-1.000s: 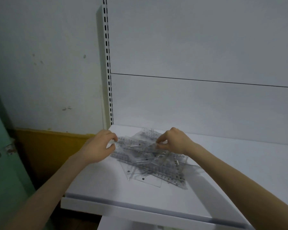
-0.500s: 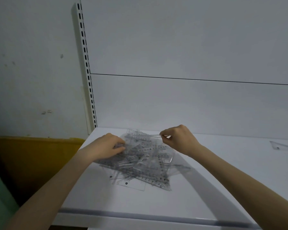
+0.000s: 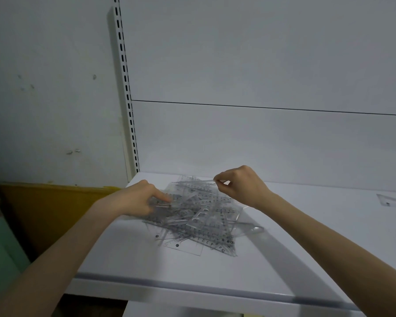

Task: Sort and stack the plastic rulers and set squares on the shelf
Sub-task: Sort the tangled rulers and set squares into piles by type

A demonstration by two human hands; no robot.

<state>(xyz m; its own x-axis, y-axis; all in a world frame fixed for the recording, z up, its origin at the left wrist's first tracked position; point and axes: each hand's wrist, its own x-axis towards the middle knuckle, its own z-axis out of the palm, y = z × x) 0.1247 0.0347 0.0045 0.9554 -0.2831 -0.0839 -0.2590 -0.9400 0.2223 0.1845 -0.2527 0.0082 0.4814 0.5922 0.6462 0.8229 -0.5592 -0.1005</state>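
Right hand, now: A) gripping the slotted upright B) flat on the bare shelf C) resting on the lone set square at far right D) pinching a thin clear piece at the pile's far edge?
D: the right hand pinches a thin clear piece at the far edge of the pile.

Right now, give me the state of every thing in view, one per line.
Pile: jumbled, unsorted, on the shelf.
Left hand: rests on the pile's left side; grip unclear.
Right hand: pinches a clear piece at the pile's back.
Lone set square: flat, apart, far right.
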